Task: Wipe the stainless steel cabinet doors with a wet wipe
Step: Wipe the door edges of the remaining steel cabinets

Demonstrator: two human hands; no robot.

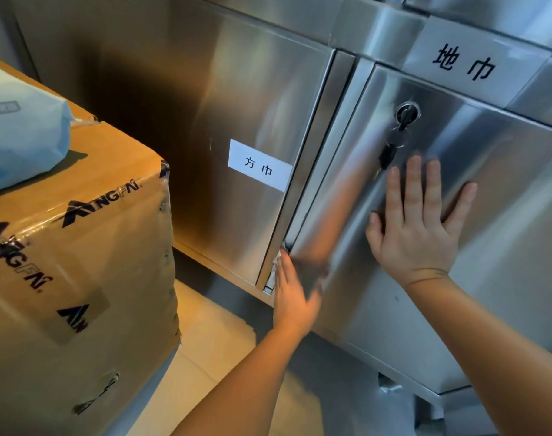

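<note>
Two stainless steel cabinet doors fill the view. The right door has a lock with a key in it. My right hand lies flat and open on that door, just below the key. My left hand presses a white wet wipe against the left edge of the right door, near its bottom corner; most of the wipe is hidden under the fingers. The left door carries a white paper label.
A taped cardboard box stands close on the left, with a light blue pack of wipes on top. A second white label sits above the right door. Pale floor tiles show below between box and cabinet.
</note>
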